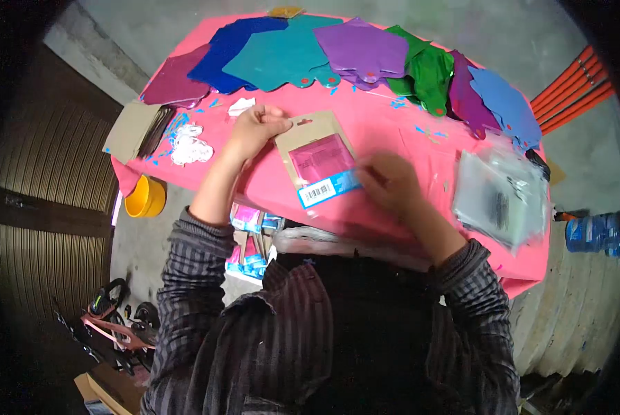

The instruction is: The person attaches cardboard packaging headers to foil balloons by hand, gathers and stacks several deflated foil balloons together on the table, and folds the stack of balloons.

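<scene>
A flat hanging package [319, 160] is tilted above the pink table, with a cardboard header, a magenta insert and a blue barcode label along its lower edge. My left hand [256, 133] is closed on its upper left corner, thumb on the front. Beside its lower right edge is my right hand [391, 183], curled and blurred; whether it grips the package I cannot make out. White strings or tags [189, 146] lie left of my left hand. A stack of clear plastic bags [500, 197] lies right of my right hand.
Colored folded sheets, among them teal [279, 55], purple [362, 47] and green [431, 72], line the far edge of the pink table [254, 183]. Brown cards [131, 130] stand at left. A yellow bucket [145, 197] and a box of similar packages [249, 242] are below.
</scene>
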{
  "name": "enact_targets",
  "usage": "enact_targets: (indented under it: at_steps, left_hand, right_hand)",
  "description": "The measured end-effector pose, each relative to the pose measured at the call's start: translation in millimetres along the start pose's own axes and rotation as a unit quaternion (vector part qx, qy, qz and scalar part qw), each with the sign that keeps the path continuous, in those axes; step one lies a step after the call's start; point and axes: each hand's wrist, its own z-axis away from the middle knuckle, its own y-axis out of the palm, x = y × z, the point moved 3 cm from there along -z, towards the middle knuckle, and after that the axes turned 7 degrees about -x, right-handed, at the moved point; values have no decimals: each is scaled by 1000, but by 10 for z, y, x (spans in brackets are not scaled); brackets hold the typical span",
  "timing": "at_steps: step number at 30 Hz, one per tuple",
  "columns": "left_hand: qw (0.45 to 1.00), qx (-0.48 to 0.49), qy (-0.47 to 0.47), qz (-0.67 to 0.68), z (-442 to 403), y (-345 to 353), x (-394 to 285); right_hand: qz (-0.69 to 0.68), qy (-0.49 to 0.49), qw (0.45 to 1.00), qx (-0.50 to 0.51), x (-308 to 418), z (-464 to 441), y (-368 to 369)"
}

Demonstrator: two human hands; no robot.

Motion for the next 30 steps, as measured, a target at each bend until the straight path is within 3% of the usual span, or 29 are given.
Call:
enact_targets:
  at_steps: [1, 4, 8, 12, 14, 18, 22, 25, 26, 29, 30]
  left_hand:
    - [997, -5, 6, 83, 24, 26, -34]
    - [987, -19, 6, 157, 194, 234, -209]
    - [980, 8, 9, 199, 299, 571, -229]
    - [977, 26, 7, 212, 353, 901, -206]
    - [975, 25, 3, 219, 363, 945, -207]
    - [963, 51, -92, 246, 347, 955, -179]
    - [967, 67, -30, 242, 350, 985, -128]
    - [965, -68, 103, 231, 428, 1041, -174]
    - [965, -68, 101, 231, 432, 1063, -184]
    - [958, -183, 218, 43, 469, 1016, -312]
    - [959, -183, 210, 41, 481, 1013, -325]
  right_hand:
    - [2, 1, 1000, -6, -41, -8, 15]
    - [-296, 176, 930, -126, -221, -65, 32]
    - [-385, 261, 863, -199, -229, -196, -72]
    - [-483, 323, 801, -146, -277, -146, -103]
    - [-472, 317, 808, -153, -332, -126, -96]
    - [-451, 303, 821, -173, -372, -121, -88]
    - [-424, 302, 832, -194, -424, -110, -99]
    - [-378, 295, 852, -211, -495, -93, -104]
    - [-369, 289, 858, -209, -491, -95, -103]
    - [-352, 280, 870, -201, -504, -94, -59]
    - [-302, 242, 895, -224, -529, -91, -65]
